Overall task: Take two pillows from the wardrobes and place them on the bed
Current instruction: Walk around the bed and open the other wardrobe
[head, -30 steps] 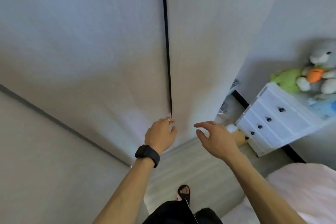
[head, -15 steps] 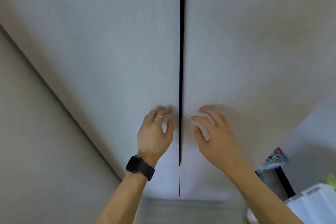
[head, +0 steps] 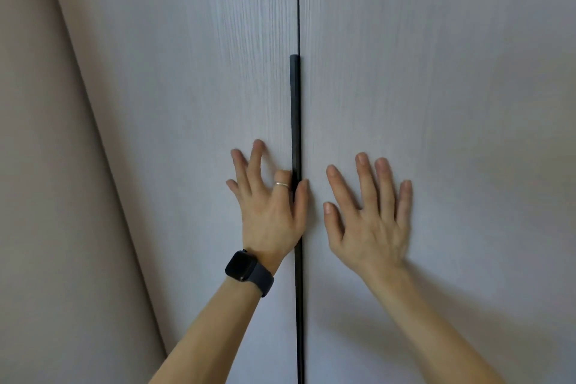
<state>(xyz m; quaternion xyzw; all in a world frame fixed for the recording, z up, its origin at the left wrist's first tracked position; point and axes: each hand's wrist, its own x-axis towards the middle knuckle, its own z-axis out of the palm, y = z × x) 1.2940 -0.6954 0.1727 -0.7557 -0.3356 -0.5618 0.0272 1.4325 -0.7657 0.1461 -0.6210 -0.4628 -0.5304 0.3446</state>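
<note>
**Wardrobe shut; opening step in hand**

Left hand [head: 269, 206], fingers spread, index hooked at the black handle [head: 295, 121]. Right hand [head: 369, 215] lay flat, open and empty on the right door [head: 436, 72]. Pillows unseen, presumably inside. Next: pull doors apart.

The wardrobe fills nearly the whole frame, its two pale wood-grain doors shut. The left door [head: 202, 87] and the right door [head: 436, 87] meet at a thin vertical seam just right of centre. A slim black handle strip [head: 295, 121] runs down this seam from the upper middle to the bottom edge. A plain beige wall [head: 40, 181] borders the wardrobe along the left side of the frame.
</note>
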